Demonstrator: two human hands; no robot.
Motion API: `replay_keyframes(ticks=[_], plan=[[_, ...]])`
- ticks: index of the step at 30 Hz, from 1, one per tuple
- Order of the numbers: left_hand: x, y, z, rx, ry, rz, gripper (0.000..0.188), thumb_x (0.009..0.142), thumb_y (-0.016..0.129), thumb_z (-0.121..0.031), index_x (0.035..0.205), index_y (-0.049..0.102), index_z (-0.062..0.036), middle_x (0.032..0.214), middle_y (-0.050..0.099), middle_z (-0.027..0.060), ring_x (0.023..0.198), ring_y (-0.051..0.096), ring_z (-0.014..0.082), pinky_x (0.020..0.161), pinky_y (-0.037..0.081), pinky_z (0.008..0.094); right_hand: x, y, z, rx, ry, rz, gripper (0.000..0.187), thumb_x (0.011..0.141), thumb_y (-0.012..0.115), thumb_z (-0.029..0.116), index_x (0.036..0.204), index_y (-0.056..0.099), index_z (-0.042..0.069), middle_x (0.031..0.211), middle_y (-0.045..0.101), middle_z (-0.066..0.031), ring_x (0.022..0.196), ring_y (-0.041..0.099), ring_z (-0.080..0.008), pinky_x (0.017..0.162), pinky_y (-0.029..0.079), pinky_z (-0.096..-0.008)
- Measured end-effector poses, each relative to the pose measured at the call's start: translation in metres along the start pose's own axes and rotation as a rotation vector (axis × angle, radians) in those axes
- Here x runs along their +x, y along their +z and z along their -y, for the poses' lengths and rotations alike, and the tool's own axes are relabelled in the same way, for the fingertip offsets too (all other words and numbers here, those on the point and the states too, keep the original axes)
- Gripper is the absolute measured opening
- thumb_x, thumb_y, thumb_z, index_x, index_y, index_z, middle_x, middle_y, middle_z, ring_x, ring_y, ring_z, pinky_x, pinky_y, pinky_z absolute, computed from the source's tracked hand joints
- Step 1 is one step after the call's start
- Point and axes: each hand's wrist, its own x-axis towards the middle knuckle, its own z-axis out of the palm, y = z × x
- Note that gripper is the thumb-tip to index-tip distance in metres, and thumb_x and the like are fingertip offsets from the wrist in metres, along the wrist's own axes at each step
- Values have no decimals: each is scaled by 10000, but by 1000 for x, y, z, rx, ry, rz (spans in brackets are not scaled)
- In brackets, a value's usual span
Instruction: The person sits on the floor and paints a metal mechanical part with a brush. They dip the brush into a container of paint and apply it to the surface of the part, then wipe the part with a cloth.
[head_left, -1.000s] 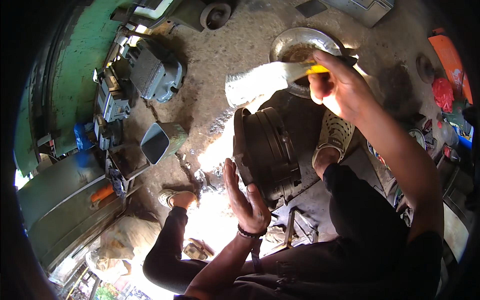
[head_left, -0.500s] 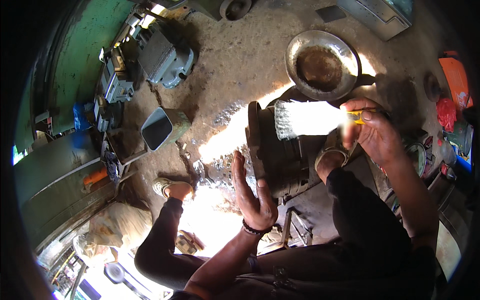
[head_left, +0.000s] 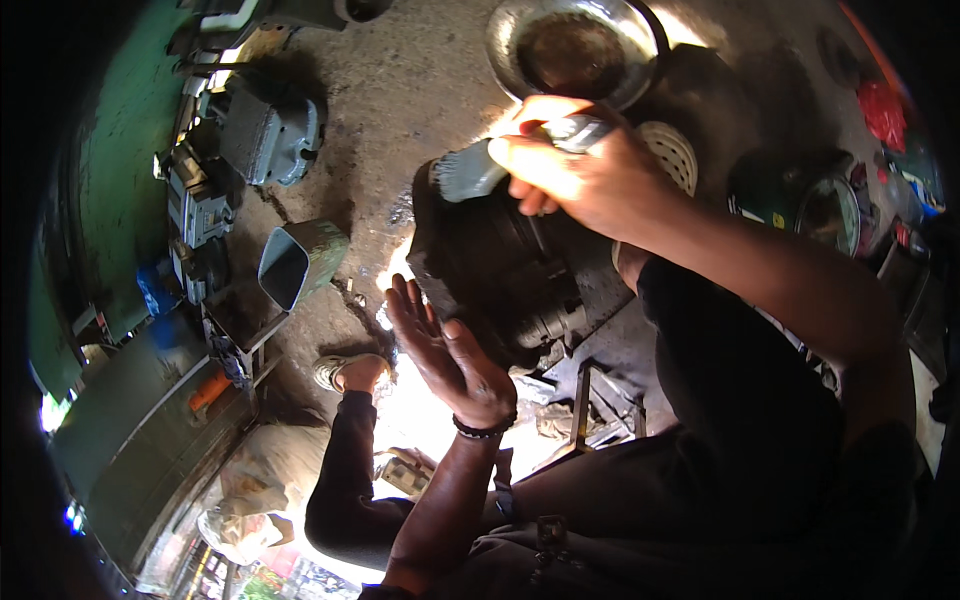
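My right hand (head_left: 580, 170) is wrapped round the handle of a paintbrush (head_left: 466, 176). The grey bristles reach the far left edge of a dark, heavy machine part (head_left: 490, 265), which looks like a cast housing with ribs on its near side. Whether the bristles press on the metal is hard to tell. Beside the part's left side, my left hand (head_left: 452, 368) is raised with palm flat and fingers stretched out, and nothing is in it. The thumb is close to the part; contact cannot be made out.
Beyond the part stands a round metal basin (head_left: 502, 58) with brown residue. To the left are a square grey-green tube (head_left: 322, 252) and a grey metal casting (head_left: 262, 130). A metal frame (head_left: 582, 405) stands near my knees. A red bag (head_left: 882, 115) lies far right.
The paintbrush has swung from flat above the part to bristles-down at its far left edge. My left hand has shifted slightly left, and the view has turned.
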Motion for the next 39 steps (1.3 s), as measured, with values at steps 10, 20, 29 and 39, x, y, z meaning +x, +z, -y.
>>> replay_keyframes(ticks=[10, 20, 29, 39], plan=[[-1, 2, -1, 71, 28, -35, 725, 1052, 435, -397, 1544, 160, 59, 1564, 282, 270, 1434, 327, 395, 1179, 227, 496, -44, -13, 23, -127, 10, 165, 221, 921, 570, 189, 756, 589, 44, 652, 629, -41, 576, 622, -108, 538, 501, -291], [-1, 3, -4, 44, 27, -38, 744, 1051, 437, -415, 1543, 149, 62, 1566, 272, 275, 1442, 315, 395, 1181, 229, 490, 31, 4, -9, -306, -191, -67, 109, 861, 610, 151, 792, 570, 76, 636, 551, -45, 538, 601, -161, 496, 486, -301], [-3, -1, 3, 7, 1, -66, 694, 1055, 430, -362, 1551, 158, 39, 1578, 269, 251, 1454, 304, 374, 1185, 223, 491, -33, -5, 20, -292, -142, 182, 214, 881, 586, 181, 727, 602, 33, 589, 603, -71, 534, 613, -157, 551, 506, -307], [-2, -1, 9, -58, 20, -75, 680, 1051, 442, -342, 1563, 156, 2, 1584, 267, 236, 1462, 288, 359, 1188, 204, 496, 61, 3, 23, -178, -92, 152, 234, 954, 573, 238, 868, 626, 27, 636, 581, -27, 508, 535, -94, 467, 440, -247]])
